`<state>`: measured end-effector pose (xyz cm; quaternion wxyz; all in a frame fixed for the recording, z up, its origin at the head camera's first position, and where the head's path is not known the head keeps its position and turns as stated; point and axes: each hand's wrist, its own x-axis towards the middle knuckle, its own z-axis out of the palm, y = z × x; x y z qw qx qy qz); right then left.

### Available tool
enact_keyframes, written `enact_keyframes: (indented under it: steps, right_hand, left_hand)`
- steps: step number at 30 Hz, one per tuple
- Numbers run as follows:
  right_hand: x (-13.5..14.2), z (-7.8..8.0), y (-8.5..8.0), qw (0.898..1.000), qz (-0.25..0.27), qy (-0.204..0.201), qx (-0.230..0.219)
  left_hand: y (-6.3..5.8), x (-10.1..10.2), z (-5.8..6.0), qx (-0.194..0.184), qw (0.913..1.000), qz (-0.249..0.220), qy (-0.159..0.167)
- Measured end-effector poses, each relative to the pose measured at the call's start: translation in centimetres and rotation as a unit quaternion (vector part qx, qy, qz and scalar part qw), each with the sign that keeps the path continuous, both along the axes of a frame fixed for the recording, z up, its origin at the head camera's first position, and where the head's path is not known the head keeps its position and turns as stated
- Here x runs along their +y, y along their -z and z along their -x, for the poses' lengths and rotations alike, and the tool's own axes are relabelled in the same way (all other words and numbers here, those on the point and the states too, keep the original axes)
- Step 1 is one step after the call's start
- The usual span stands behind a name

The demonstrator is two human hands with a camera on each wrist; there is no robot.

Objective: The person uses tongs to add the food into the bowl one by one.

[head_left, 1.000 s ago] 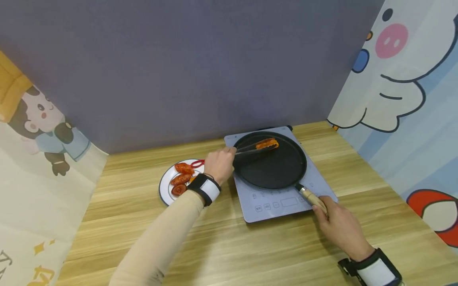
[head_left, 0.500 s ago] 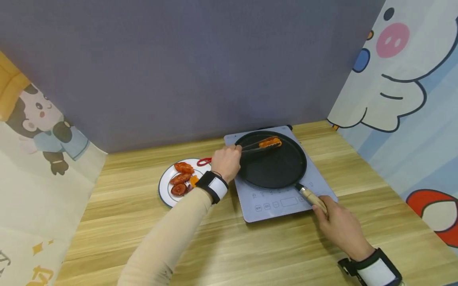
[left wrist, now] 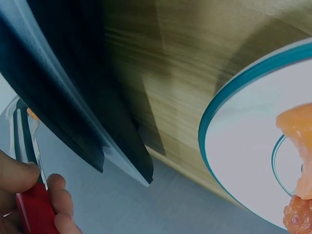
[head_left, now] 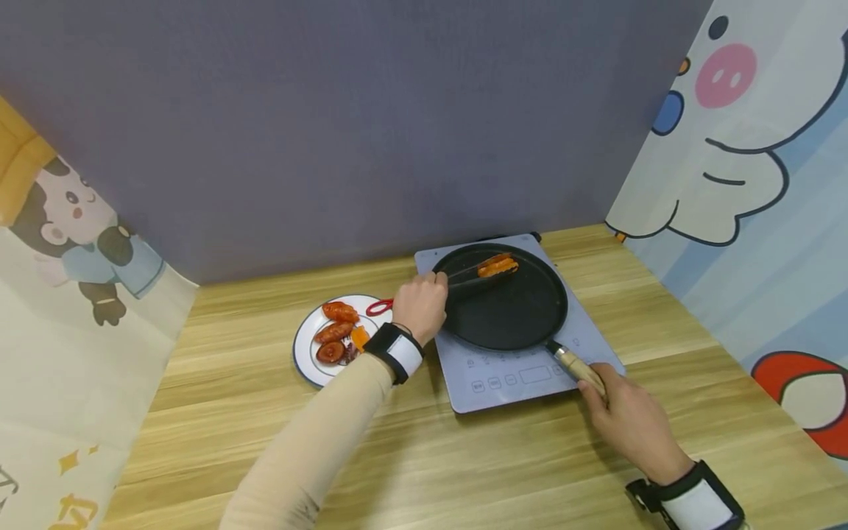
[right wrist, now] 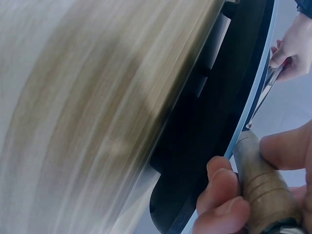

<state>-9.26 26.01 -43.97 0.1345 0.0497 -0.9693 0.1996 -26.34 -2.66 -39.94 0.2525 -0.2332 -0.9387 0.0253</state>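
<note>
My left hand (head_left: pixel 421 305) grips red-handled metal tongs (head_left: pixel 464 272), its thumb and fingers around the red handle (left wrist: pixel 36 210) in the left wrist view. Between the tong tips, over the far part of the black frying pan (head_left: pixel 510 313), is an orange-red piece of food (head_left: pixel 498 266). Whether that piece touches the pan I cannot tell. My right hand (head_left: pixel 629 419) holds the pan's wooden handle (head_left: pixel 580 369), with thumb and fingers curled round it in the right wrist view. The pan sits on a pale induction cooker (head_left: pixel 486 390).
Left of the cooker lies a white plate (head_left: pixel 306 346) with a blue rim. It bears several reddish-brown pieces of food (head_left: pixel 334 333) and an orange piece (head_left: pixel 360 338). The wooden table (head_left: pixel 218 390) meets a grey wall panel (head_left: pixel 331 147) at the back.
My left hand has moved right over the pan's left edge with the tongs, then dipped slightly. The food in the tongs shifted right, then slightly back. My right hand and the pan stayed put.
</note>
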Motion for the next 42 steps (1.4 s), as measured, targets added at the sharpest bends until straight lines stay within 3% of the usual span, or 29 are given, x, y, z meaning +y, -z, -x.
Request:
enact_keyframes:
  steps: [30, 37, 42]
  right_hand:
    - [0.0, -0.1, -0.3, 1.000, 0.002, 0.001, -0.009]
    - [-0.1, -0.1, -0.3, 1.000, 0.004, -0.002, -0.012]
    - [-0.1, -0.1, -0.3, 1.000, 0.006, 0.000, -0.018]
  left_hand:
    - [0.5, -1.0, -0.7, -0.016, 0.9995, -0.027, -0.003]
    - [-0.1, -2.0, -1.4, -0.041, 0.9971, -0.063, -0.012]
    - [-0.1, -2.7, -1.9, -0.042, 0.9954, -0.086, -0.001]
